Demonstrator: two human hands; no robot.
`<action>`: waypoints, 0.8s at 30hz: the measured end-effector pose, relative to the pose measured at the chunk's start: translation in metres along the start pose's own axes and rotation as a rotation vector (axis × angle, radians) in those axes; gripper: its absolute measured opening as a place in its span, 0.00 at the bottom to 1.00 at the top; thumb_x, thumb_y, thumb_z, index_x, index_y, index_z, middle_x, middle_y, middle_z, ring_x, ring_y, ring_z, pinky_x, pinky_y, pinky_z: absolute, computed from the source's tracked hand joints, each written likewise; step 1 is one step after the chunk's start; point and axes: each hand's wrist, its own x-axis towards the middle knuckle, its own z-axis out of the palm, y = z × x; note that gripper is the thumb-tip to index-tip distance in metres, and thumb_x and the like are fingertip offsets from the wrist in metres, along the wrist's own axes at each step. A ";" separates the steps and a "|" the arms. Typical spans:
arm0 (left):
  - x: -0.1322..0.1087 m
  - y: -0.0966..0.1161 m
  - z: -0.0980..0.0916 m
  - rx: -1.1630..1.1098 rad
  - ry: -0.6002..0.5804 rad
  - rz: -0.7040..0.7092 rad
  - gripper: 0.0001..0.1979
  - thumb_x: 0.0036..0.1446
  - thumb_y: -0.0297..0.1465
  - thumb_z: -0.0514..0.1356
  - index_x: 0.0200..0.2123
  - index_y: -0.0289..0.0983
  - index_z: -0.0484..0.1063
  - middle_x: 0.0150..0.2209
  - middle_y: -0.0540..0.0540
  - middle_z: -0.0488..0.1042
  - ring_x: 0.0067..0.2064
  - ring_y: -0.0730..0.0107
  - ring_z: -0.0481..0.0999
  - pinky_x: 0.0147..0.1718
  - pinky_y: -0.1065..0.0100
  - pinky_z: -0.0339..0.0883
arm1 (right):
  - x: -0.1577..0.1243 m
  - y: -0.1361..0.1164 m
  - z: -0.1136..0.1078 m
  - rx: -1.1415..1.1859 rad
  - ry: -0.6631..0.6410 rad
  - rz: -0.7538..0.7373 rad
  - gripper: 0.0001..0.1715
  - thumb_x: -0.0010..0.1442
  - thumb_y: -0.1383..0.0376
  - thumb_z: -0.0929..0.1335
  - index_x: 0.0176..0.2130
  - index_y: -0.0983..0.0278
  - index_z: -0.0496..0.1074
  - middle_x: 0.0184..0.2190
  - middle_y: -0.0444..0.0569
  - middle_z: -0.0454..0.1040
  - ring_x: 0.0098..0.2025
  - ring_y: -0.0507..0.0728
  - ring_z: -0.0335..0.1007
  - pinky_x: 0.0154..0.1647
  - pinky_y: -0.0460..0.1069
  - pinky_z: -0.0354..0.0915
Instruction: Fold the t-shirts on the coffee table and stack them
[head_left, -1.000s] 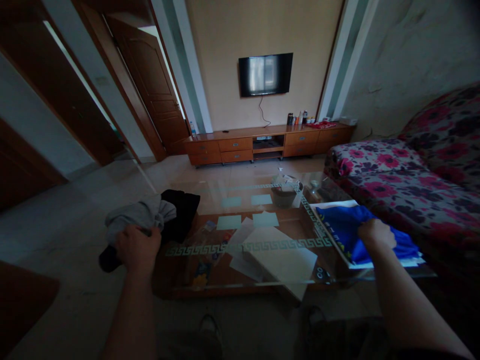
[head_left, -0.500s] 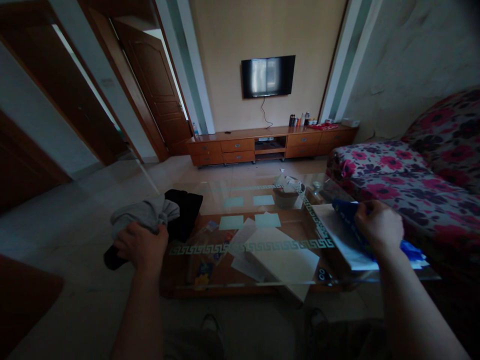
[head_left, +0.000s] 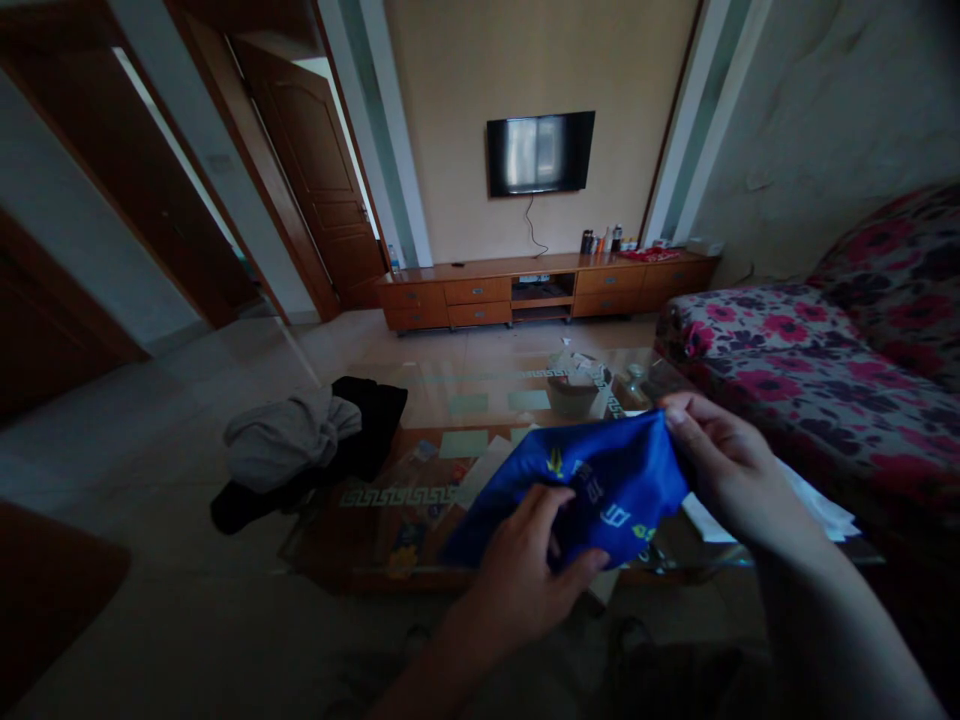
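A blue cloth [head_left: 600, 450] with white lettering and small yellow marks hangs over the glass table, slanting down to the left. My right hand [head_left: 727, 460] pinches its upper right corner between thumb and fingers. In front of the cloth's lower part is my left hand [head_left: 529, 560], its thumb and fingers apart; whether it touches the fabric I cannot tell. What kind of item the cloth is does not show. A bunched grey garment [head_left: 289, 440] lies at the table's left end, on top of a black garment [head_left: 379, 420].
White papers [head_left: 814, 500] lie at the table's right end. Through the glass table [head_left: 420, 385] show more papers and small packets. Beyond stand a bin [head_left: 574, 395], a low TV cabinet [head_left: 476, 290] and, at right, a flowered sofa [head_left: 780, 375].
My right hand has lifted the blue cloth off the papers and brought it left. My left hand has let go of the grey garment and moved right to the cloth.
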 end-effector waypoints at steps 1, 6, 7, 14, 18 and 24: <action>-0.001 0.002 0.006 -0.007 -0.008 -0.017 0.23 0.59 0.42 0.63 0.55 0.40 0.70 0.47 0.42 0.75 0.38 0.65 0.74 0.39 0.62 0.68 | -0.002 0.000 0.006 0.000 -0.058 0.016 0.20 0.61 0.47 0.71 0.37 0.59 0.69 0.22 0.39 0.62 0.21 0.48 0.55 0.18 0.42 0.56; 0.002 -0.006 -0.004 -0.039 -0.213 0.021 0.17 0.68 0.41 0.54 0.32 0.37 0.72 0.31 0.49 0.73 0.34 0.70 0.71 0.35 0.67 0.62 | -0.002 -0.001 0.024 -0.003 -0.201 0.064 0.23 0.61 0.45 0.71 0.33 0.61 0.67 0.21 0.39 0.63 0.20 0.47 0.57 0.18 0.42 0.57; 0.004 -0.010 -0.011 -0.049 -0.245 0.010 0.18 0.68 0.42 0.53 0.30 0.37 0.72 0.29 0.51 0.71 0.32 0.71 0.70 0.33 0.68 0.61 | 0.000 -0.001 0.025 -0.008 -0.194 0.060 0.24 0.61 0.45 0.71 0.33 0.61 0.67 0.21 0.39 0.63 0.20 0.47 0.57 0.18 0.42 0.57; 0.024 -0.036 -0.076 -0.475 0.181 -0.170 0.20 0.64 0.47 0.55 0.48 0.39 0.73 0.35 0.48 0.76 0.32 0.67 0.76 0.30 0.67 0.70 | 0.007 0.009 0.019 -0.053 -0.266 0.104 0.25 0.62 0.43 0.69 0.37 0.61 0.67 0.21 0.42 0.73 0.21 0.52 0.71 0.21 0.46 0.67; 0.018 -0.051 -0.154 -0.269 1.203 0.065 0.17 0.66 0.40 0.53 0.55 0.41 0.66 0.42 0.50 0.75 0.40 0.67 0.75 0.39 0.66 0.71 | 0.008 0.010 0.006 -0.069 -0.194 0.068 0.24 0.62 0.44 0.69 0.40 0.61 0.67 0.21 0.41 0.73 0.19 0.52 0.70 0.20 0.45 0.65; -0.018 -0.132 -0.235 0.687 1.206 -0.417 0.14 0.63 0.30 0.53 0.51 0.35 0.69 0.55 0.43 0.71 0.60 0.48 0.67 0.58 0.51 0.62 | 0.031 0.042 -0.041 -0.173 -0.069 0.126 0.26 0.60 0.43 0.69 0.42 0.61 0.67 0.24 0.45 0.76 0.22 0.54 0.72 0.23 0.47 0.66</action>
